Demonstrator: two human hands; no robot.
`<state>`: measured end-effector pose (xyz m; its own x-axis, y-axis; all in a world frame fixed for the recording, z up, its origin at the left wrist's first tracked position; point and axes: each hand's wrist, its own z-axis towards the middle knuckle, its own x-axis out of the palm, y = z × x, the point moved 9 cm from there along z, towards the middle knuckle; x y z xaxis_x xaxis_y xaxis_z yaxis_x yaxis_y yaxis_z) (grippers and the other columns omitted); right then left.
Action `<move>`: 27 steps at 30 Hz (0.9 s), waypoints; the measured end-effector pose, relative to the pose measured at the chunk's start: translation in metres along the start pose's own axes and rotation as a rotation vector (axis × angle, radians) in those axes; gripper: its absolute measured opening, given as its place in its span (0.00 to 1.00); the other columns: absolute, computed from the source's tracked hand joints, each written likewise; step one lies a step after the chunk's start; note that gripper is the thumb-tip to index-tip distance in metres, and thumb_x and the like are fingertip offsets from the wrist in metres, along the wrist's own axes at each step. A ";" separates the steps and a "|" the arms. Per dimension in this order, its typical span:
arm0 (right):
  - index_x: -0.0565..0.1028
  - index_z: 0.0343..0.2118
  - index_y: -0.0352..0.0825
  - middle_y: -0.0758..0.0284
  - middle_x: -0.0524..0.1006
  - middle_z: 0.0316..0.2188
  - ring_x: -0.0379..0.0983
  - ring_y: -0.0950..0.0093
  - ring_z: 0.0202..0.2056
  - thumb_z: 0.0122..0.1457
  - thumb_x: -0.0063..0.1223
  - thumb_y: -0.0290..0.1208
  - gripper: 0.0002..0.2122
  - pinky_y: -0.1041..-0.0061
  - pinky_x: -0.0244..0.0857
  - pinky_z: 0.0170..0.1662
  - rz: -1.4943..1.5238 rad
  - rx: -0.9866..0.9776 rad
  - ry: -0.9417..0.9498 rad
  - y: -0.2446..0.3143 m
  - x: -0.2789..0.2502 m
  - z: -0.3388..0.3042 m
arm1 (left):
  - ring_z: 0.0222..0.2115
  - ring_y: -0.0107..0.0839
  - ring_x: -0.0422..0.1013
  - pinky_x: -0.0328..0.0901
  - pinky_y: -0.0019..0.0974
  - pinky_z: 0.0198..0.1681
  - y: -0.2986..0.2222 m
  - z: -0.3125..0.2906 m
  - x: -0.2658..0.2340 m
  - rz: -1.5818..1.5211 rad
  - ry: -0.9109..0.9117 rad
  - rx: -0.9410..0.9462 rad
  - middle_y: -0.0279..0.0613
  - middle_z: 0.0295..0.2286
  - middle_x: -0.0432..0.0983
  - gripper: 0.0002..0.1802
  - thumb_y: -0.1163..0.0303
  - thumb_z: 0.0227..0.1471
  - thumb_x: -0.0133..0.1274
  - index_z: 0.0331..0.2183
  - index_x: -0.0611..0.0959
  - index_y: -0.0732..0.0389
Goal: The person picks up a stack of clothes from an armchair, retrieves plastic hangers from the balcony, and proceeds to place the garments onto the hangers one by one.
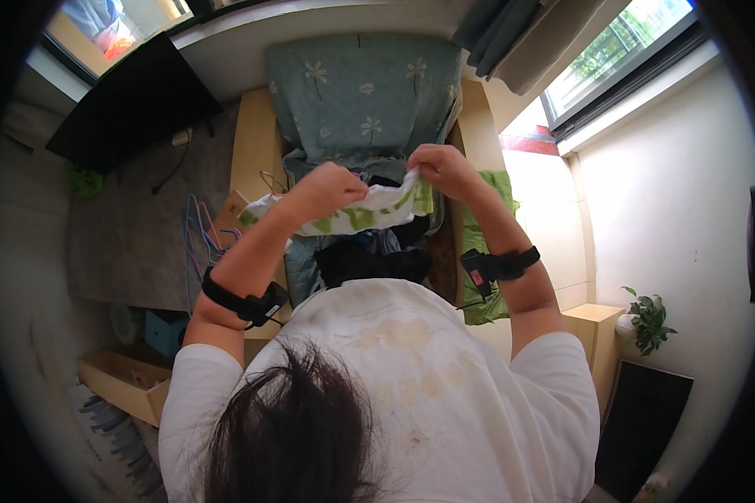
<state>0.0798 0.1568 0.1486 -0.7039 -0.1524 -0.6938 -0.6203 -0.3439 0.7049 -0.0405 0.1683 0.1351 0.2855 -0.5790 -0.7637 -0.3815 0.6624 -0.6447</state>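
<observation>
In front of me I hold up a white cloth with green patches (361, 218), which looks like a garment or fabric piece. My left hand (329, 189) is closed at its upper edge, toward the left. My right hand (445, 170) pinches a gathered corner on the right, a little higher. The cloth hangs between and below both hands, its left end reaching under my left wrist. Beneath it lie dark clothes (369, 261) in a heap on a seat with a blue-green flowered cover (361, 101). Both forearms wear black straps with small boxes.
Several wire hangers (195, 222) lie left of the seat, near a large black screen (134, 105). A green cloth (485, 306) drapes over the right side. An open wooden drawer (126, 381) stands lower left; a potted plant (648, 323) is at the right wall.
</observation>
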 end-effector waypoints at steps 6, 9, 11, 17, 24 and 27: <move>0.69 0.32 0.36 0.64 0.69 0.30 0.63 0.69 0.35 0.40 0.51 0.31 0.13 0.75 0.57 0.38 -0.152 -0.034 -0.121 0.008 -0.034 -0.017 | 0.13 0.25 0.63 0.58 0.24 0.19 -0.018 -0.010 -0.049 -0.139 -0.184 -0.014 0.44 0.15 0.69 0.08 0.73 0.37 0.47 0.25 0.75 0.66; 0.70 0.29 0.33 0.63 0.70 0.27 0.64 0.66 0.33 0.41 0.50 0.34 0.12 0.73 0.57 0.38 -0.133 -0.122 -0.159 0.052 -0.026 -0.001 | 0.19 0.40 0.66 0.60 0.31 0.24 -0.033 0.000 -0.047 -0.089 -0.146 -0.044 0.47 0.19 0.70 0.08 0.71 0.37 0.46 0.24 0.76 0.63; 0.71 0.26 0.35 0.63 0.71 0.24 0.66 0.65 0.28 0.45 0.44 0.32 0.08 0.73 0.60 0.32 -0.184 -0.151 -0.001 0.049 0.003 0.010 | 0.20 0.41 0.66 0.60 0.33 0.25 -0.032 0.006 -0.040 -0.052 -0.126 -0.018 0.47 0.19 0.69 0.08 0.71 0.37 0.46 0.24 0.76 0.63; 0.70 0.25 0.32 0.63 0.71 0.22 0.66 0.65 0.26 0.42 0.45 0.25 0.05 0.74 0.61 0.29 -0.213 -0.209 0.008 0.048 0.032 0.006 | 0.20 0.43 0.65 0.60 0.34 0.25 -0.019 0.010 -0.008 0.049 -0.026 -0.011 0.49 0.18 0.68 0.08 0.71 0.35 0.46 0.22 0.76 0.64; 0.67 0.27 0.32 0.61 0.69 0.24 0.65 0.63 0.29 0.42 0.45 0.28 0.08 0.71 0.59 0.32 -0.188 -0.172 -0.005 0.050 0.050 0.007 | 0.19 0.41 0.65 0.59 0.35 0.23 -0.002 0.003 -0.012 0.110 -0.183 -0.073 0.47 0.16 0.68 0.07 0.70 0.33 0.48 0.18 0.74 0.64; 0.67 0.25 0.32 0.62 0.68 0.24 0.64 0.63 0.30 0.42 0.45 0.28 0.07 0.71 0.58 0.33 -0.123 -0.148 -0.104 0.044 0.038 0.012 | 0.19 0.41 0.65 0.60 0.35 0.23 -0.011 -0.001 -0.033 -0.123 -0.086 -0.086 0.46 0.16 0.68 0.08 0.69 0.34 0.48 0.18 0.73 0.64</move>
<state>0.0215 0.1466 0.1544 -0.6627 -0.0073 -0.7489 -0.6516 -0.4874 0.5813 -0.0467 0.1800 0.1676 0.4071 -0.6080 -0.6816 -0.4119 0.5439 -0.7311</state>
